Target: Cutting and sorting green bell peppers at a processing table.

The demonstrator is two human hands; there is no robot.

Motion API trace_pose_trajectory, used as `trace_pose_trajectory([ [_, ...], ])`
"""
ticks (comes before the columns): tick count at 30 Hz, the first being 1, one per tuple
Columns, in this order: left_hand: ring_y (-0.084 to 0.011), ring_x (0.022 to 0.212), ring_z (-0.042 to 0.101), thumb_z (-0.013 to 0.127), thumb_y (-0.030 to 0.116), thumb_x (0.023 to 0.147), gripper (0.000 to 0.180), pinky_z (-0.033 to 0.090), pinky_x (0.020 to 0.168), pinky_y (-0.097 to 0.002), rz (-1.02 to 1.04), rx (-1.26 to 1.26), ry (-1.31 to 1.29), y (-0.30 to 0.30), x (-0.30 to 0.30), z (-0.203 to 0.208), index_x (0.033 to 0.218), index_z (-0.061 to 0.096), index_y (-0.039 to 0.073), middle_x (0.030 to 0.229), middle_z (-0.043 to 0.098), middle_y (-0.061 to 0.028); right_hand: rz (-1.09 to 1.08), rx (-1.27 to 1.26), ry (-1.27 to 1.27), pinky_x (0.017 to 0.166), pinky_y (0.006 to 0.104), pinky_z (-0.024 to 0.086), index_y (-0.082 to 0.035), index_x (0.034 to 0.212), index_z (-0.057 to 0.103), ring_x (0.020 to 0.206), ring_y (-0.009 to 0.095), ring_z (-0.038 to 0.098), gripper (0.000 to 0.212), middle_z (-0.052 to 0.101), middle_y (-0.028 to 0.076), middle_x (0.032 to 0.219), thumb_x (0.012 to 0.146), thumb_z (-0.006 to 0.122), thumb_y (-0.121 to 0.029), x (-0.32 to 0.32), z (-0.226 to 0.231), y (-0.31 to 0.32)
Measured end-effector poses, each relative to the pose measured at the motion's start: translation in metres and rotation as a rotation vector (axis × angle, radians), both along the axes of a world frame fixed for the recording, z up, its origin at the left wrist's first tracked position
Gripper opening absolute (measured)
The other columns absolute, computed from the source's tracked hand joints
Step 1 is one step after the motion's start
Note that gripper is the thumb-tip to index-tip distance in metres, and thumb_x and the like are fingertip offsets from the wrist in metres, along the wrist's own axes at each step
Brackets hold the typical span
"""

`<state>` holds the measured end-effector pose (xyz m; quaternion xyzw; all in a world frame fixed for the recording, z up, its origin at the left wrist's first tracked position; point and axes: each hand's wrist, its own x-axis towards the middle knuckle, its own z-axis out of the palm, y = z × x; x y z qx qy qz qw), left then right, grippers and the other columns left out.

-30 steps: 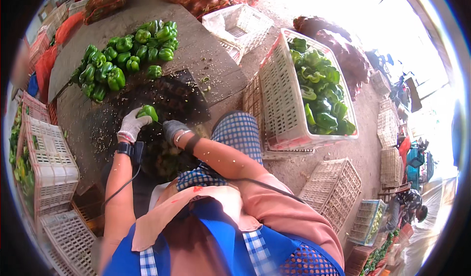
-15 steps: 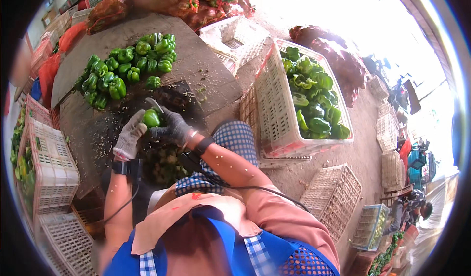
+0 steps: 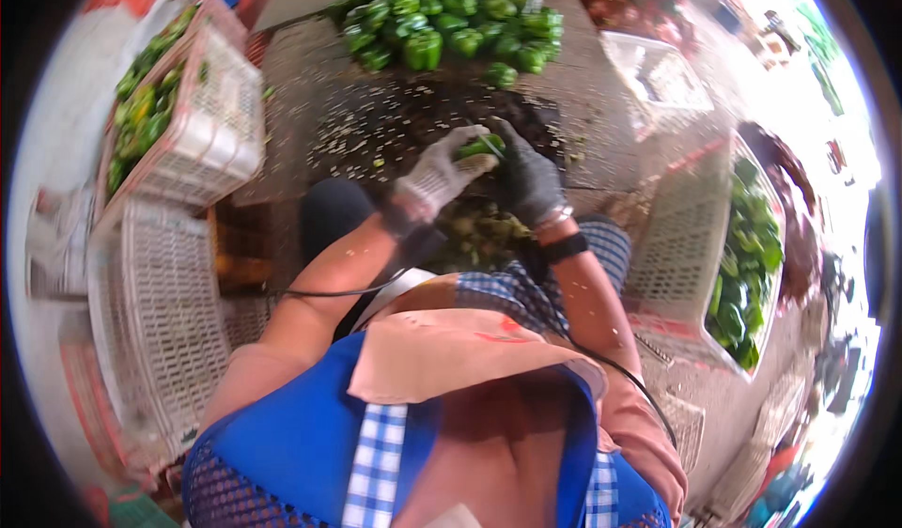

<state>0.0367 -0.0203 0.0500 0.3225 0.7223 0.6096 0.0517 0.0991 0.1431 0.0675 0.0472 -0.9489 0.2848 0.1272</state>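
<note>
A green bell pepper (image 3: 474, 148) sits in the fingers of my left hand (image 3: 434, 173), which wears a pale grey glove. My right hand (image 3: 532, 182), in a darker glove, is closed at the pepper's right side. A thin pale knife blade (image 3: 493, 144) shows against the pepper; its handle is hidden inside my right hand. Motion blur hides how deep the blade goes. Beyond both hands, a pile of whole green bell peppers (image 3: 460, 35) rests on the board-topped table (image 3: 597, 86).
White seeds are scattered over a dark patch (image 3: 376, 119). At right stands a crate (image 3: 672, 237) of cut green peppers; at left, a crate (image 3: 221, 124) of green and yellow pieces and an upright white crate (image 3: 169, 312). Trimmings (image 3: 479, 232) lie below my hands.
My view has swung left, so the table and crates appear shifted and turned. The knife blade, which stuck up beside the pepper, now lies against it. Both hands keep their hold.
</note>
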Motion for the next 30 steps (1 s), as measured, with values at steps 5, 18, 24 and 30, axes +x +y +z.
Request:
trace_pose_trajectory([
  [5,-0.0116,0.098,0.063,0.069,0.023,0.089,0.041,0.051,0.086,-0.0267,-0.096,-0.175,-0.206,-0.011,-0.011,-0.010,0.123,0.057,0.003,0.108,0.068,-0.0082,0.159,-0.248,0.034,0.081,0.0391,0.054,-0.008,0.131,0.051,0.096,0.030,0.066,0.060,0.065,0.015,0.111,0.079,0.074,-0.029,-0.015,-0.035,0.014],
  [18,-0.0195,0.101,0.063,0.071,0.012,0.080,0.044,0.051,0.092,-0.0333,-0.613,0.527,-1.033,-0.037,-0.022,-0.027,0.120,0.057,0.001,0.114,0.063,-0.0111,0.139,-1.799,-0.293,0.089,0.0328,0.050,-0.002,0.125,0.055,0.102,0.021,0.062,0.057,0.064,0.009,0.115,0.081,0.070,-0.035,-0.002,-0.050,0.001],
  [24,-0.0158,0.113,0.056,0.067,0.008,0.082,0.052,0.041,0.102,-0.0290,-0.174,-0.090,-0.263,-0.031,-0.024,-0.023,0.132,0.051,0.003,0.123,0.061,-0.0071,-0.203,-1.432,-0.422,0.071,0.0239,0.051,-0.002,0.111,0.064,0.079,0.012,0.063,0.034,0.067,0.002,0.095,0.088,0.068,-0.027,-0.020,-0.076,0.013],
  [30,-0.0127,0.107,0.056,0.062,-0.003,0.076,0.074,0.044,0.099,-0.0282,-0.456,-0.068,-0.375,-0.033,-0.009,0.000,0.145,0.040,0.009,0.117,0.062,-0.0047,-0.366,-1.593,-0.298,0.053,0.0228,0.045,-0.011,0.102,0.066,0.063,0.012,0.059,0.017,0.064,0.000,0.083,0.091,0.064,-0.024,-0.020,-0.063,-0.001],
])
